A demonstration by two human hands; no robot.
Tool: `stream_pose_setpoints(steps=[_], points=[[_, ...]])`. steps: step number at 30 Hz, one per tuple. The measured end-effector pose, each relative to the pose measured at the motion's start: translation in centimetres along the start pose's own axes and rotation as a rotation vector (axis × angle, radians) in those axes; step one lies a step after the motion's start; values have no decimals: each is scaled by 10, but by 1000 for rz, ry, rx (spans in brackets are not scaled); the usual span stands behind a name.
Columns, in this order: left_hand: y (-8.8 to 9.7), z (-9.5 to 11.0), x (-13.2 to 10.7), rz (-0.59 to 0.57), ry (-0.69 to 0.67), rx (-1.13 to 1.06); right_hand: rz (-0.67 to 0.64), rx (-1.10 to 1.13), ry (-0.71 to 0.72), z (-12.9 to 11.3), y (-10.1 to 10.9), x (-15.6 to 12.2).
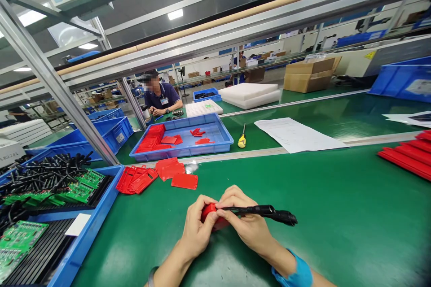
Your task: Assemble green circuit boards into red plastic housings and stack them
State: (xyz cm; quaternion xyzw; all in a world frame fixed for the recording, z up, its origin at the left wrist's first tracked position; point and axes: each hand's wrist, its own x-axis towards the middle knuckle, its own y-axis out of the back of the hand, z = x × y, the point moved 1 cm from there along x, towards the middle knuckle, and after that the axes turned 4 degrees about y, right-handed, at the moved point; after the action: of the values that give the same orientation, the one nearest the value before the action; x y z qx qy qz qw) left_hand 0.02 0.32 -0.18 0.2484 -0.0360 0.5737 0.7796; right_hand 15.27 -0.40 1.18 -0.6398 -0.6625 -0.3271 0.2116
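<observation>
Above the green worktop, both of my hands grip a small red plastic housing (220, 223), mostly covered by the fingers. My left hand (198, 222) wraps round its left end, thumb pressed on the near side. On the right end, my right hand (244, 219) pinches where a black cable (262, 210) comes out. That cable runs to the right over the hand and ends in thick black connectors. Red flat panels (184, 181) and red frame-like covers (136, 179) lie beyond my left hand. Whatever sits inside the housing is hidden.
At left, a blue bin (101, 215) holds green circuit boards (81, 186) with black cables. A shallow blue tray (182, 154) contains red parts. Behind are a yellow screwdriver (242, 140) and paper sheets (296, 133). Red panels (409, 157) are stacked right. A co-worker (161, 94) sits across.
</observation>
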Motion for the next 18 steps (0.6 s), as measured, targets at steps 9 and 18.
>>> stream_pose_setpoints(steps=[9,18], points=[[5,2,0,79,-167,124,-17,223,-158,1,-4,2],[13,-1,1,47,-189,14,-143,104,-125,-5,3,7]])
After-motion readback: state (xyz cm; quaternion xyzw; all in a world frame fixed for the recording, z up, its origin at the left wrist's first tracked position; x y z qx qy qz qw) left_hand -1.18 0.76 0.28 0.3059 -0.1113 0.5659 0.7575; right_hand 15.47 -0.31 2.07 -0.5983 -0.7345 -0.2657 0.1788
